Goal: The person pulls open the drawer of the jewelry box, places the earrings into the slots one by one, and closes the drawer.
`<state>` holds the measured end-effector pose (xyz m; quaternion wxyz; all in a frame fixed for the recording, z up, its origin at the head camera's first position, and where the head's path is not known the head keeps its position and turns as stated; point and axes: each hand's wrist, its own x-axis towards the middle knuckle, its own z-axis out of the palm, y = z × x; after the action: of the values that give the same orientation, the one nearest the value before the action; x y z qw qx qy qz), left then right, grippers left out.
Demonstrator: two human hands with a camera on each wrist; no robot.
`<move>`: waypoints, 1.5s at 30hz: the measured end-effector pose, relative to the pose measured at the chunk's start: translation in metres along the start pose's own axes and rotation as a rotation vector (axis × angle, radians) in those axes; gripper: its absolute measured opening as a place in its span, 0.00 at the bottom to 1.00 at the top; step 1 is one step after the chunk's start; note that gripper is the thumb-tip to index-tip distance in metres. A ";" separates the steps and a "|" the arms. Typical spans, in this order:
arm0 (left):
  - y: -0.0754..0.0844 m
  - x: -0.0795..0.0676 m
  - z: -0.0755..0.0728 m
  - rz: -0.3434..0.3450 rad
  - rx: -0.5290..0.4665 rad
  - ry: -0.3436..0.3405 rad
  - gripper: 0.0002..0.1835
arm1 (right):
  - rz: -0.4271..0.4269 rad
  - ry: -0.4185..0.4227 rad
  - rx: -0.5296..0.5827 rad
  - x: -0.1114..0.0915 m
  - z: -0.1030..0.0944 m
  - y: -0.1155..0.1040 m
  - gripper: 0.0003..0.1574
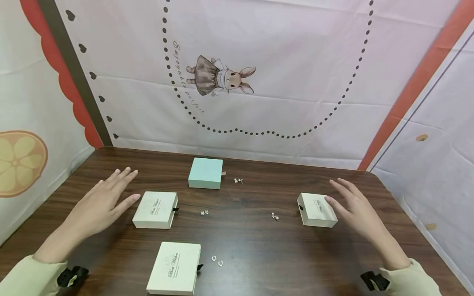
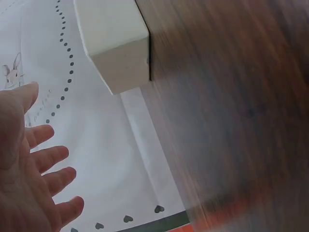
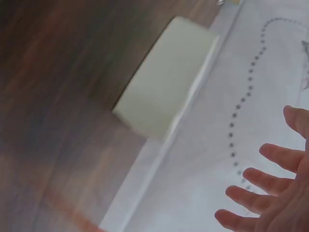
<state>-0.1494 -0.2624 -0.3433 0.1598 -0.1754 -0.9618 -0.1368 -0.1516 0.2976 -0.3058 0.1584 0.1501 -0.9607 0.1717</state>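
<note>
My left hand (image 1: 101, 205) hovers beside a cream gift box (image 1: 155, 209) at the left of the table, fingers extended and holding nothing. On the other side my right hand (image 1: 357, 209) is near a smaller cream box (image 1: 317, 210), its fingers straight too; whether the thumb touches the box is unclear in the head view. In the right wrist view that box (image 3: 166, 77) sits apart from the fingers. Small pairs of earrings lie on the table: one (image 1: 204, 212) right of the left box, another (image 1: 275, 216) left of the right box.
A mint-green box (image 1: 205, 173) with a ribbon tab stands at the back, earrings (image 1: 238, 181) to its right. Nearest the front is a larger cream box (image 1: 174, 268), with flower-like earrings (image 1: 217, 261) beside it. A printed cloth (image 1: 289, 82) hangs behind the dark wooden table (image 1: 244, 242).
</note>
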 end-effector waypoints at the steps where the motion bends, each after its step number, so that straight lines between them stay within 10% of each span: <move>1: 0.001 -0.001 -0.001 0.002 -0.009 0.002 0.34 | -0.011 0.004 0.014 0.001 0.000 -0.004 0.32; 28: 0.061 -0.023 -0.014 0.053 -0.188 -0.010 0.34 | -0.201 -0.021 0.197 0.007 0.031 -0.069 0.25; 45: 0.083 -0.035 0.000 0.096 -0.318 -0.120 0.33 | -0.291 -0.242 0.428 0.007 0.056 -0.115 0.21</move>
<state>-0.0863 -0.1975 -0.3390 0.0785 -0.2523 -0.9263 -0.2686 -0.1331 0.1718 -0.3209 0.0304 0.3359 -0.8828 0.3271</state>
